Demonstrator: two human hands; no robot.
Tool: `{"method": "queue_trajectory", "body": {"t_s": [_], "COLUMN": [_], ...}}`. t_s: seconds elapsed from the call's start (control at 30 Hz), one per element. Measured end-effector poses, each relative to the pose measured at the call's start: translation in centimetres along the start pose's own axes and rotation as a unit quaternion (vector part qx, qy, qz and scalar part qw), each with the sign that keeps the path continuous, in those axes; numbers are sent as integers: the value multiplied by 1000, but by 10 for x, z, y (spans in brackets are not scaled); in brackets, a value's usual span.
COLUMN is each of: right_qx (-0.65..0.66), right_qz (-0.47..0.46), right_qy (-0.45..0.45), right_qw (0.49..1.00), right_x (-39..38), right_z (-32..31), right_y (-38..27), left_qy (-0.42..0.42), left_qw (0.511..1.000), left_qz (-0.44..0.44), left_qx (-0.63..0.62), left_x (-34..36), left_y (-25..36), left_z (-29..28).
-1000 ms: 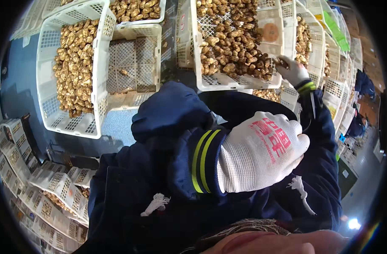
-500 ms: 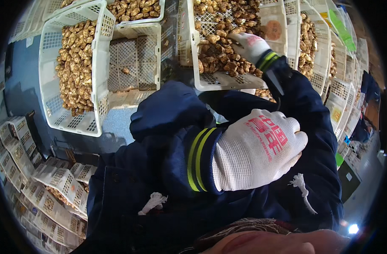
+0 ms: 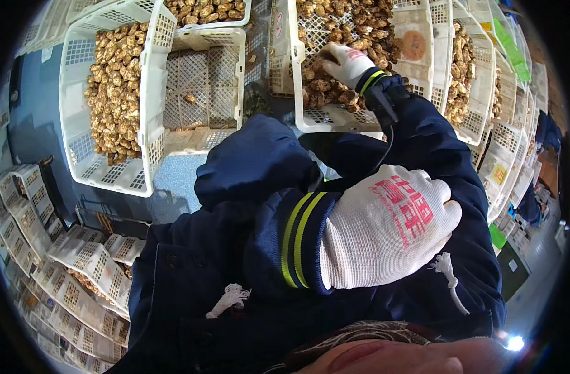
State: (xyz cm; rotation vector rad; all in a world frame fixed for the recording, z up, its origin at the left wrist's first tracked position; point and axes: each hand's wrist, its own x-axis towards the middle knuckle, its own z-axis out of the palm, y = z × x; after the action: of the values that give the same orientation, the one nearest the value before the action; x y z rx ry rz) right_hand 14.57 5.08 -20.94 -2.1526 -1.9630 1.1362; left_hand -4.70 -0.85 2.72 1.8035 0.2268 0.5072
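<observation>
Blue floor point(image 3: 173, 176); knit-gloved left hand point(image 3: 389, 227), right hand point(image 3: 345, 63) over knobbly tubers point(image 3: 325, 87); whether either's fingers clamp, unclear.

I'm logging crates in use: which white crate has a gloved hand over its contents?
The upper-middle plastic crate with the orange spot on its wall: the right hand is over its brown produce. No other crate visibly has one.

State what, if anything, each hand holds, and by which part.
Right hand, at brown tubers: cannot be told. Left hand, palm hidden: cannot be told.
</observation>
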Motion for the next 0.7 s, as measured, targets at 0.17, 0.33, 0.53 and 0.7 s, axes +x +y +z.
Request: {"method": "queue_trajectory", "body": {"t_s": [0.17,0.33,0.53,0.7], "right_qx": [-239,-53,-43,-181], "right_qz": [-82,52,128,-70], "right_qy": [-86,-25,61,6], "right_qw": [964,997,989,981], "right_x": [8,9,-8,3], "right_z": [29,-10,-35,10], "right_y": [-41,0,49,5], "left_qy": [-10,-59,-42,-58], "left_qw": [1000,998,999,998], "left_qz": [-6,-8,8,-5], "left_qx": [11,-9,-7,6], "left_x": [0,1,-2,1], "left_y": [0,1,2,0], "left_z": [-6,-17,-15,-11]}}
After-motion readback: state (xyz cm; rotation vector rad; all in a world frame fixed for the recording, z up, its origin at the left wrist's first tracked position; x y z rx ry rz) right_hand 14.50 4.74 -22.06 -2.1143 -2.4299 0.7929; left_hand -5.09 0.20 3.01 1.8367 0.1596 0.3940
